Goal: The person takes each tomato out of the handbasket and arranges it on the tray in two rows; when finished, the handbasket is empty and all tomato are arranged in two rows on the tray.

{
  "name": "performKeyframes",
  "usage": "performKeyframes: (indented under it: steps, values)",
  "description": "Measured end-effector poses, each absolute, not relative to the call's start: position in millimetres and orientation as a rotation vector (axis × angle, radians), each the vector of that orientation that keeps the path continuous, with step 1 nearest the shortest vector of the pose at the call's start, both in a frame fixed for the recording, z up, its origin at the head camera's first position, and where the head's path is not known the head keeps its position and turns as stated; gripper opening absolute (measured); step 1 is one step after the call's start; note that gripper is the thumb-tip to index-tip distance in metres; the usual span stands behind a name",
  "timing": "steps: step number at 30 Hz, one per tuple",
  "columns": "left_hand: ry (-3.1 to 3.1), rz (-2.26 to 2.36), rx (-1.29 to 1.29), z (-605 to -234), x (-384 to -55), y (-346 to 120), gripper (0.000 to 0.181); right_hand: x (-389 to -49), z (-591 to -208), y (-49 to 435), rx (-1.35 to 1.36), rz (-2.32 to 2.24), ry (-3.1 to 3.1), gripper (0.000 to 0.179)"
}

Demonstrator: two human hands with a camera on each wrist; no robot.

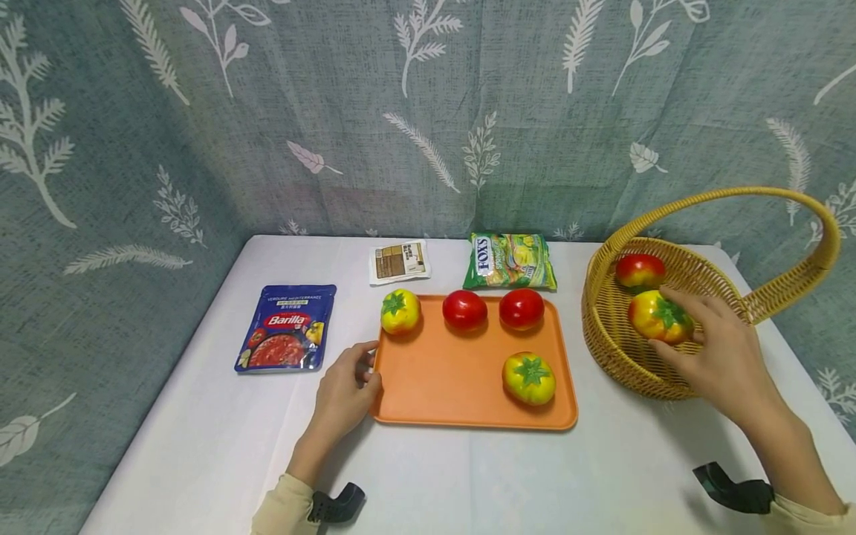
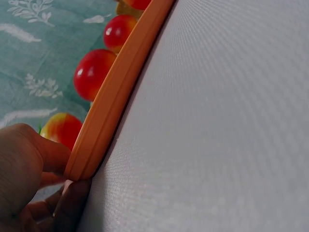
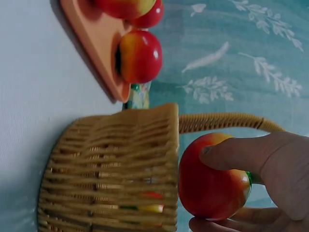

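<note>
The right hand [image 1: 718,349], at the right of the frame, grips a yellow-and-red fruit [image 1: 654,316] by its sides, thumb on one side and fingers on the other, with the green leafy top facing up. The fruit is over the wicker basket [image 1: 622,368], and the right wrist view shows it just beyond the rim. Which way it is travelling cannot be told from this moment, so the care needed is the same for either: hold it around its widest part, because a smooth, rounded skin like this would probably slip from a fingertip pinch.

Take it straight over the rim, with enough height for the lowest fingers to clear the weave. The arched handle [image 1: 722,195] rises toward the upper right, so the open side at the lower left looks the safer path for hand and wrist. Avoid knocking the red fruit [image 1: 640,270] lying farther back in the basket.

The left hand [image 1: 344,390] pinches the left rim of the orange tray [image 1: 441,379] at the centre of the frame. A light, steady hold should suffice; tipping the tray could set the four round fruits [image 1: 530,379] on it rolling.
</note>
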State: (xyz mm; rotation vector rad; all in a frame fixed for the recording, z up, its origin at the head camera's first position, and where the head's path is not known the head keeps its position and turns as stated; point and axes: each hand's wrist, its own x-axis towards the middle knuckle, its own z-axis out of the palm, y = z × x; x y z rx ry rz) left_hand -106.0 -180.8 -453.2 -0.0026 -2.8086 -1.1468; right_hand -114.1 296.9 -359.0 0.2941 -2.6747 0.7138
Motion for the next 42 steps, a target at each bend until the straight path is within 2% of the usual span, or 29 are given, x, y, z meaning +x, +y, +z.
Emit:
performKeyframes:
  steps: [10,42]
  values:
    - [-2.804,-1.145,-0.004,-454.4,-106.5,-180.8,0.05,-100.3,-354.5,274.7,0.365,0.716,-2.629,0.08]
    - [-2.812,-1.158,0.017,-454.4,-106.3,-180.6,0.051,-99.1,-360.7,215.5,0.58,0.794,-2.642,0.076]
